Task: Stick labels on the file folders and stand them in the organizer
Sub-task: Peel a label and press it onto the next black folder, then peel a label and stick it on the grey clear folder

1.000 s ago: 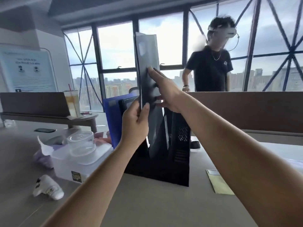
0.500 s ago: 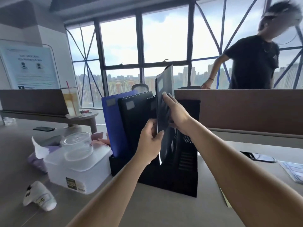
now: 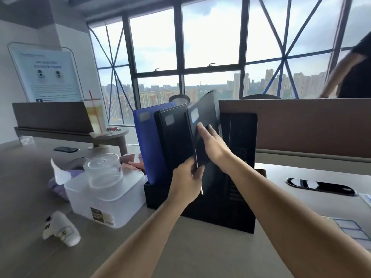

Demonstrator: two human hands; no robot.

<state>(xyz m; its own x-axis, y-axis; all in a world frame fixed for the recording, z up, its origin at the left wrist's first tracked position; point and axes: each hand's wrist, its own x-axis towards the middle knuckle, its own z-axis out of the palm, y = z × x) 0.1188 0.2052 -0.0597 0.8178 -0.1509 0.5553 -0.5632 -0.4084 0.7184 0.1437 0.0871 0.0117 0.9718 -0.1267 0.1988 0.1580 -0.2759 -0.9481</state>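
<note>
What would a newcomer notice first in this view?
Centre frame, the left hand pinches a tilted black folder while the right hand lies flat on its face, at the black organizer. A blue folder stands at the organizer's left end, with the big window bright behind.
</note>
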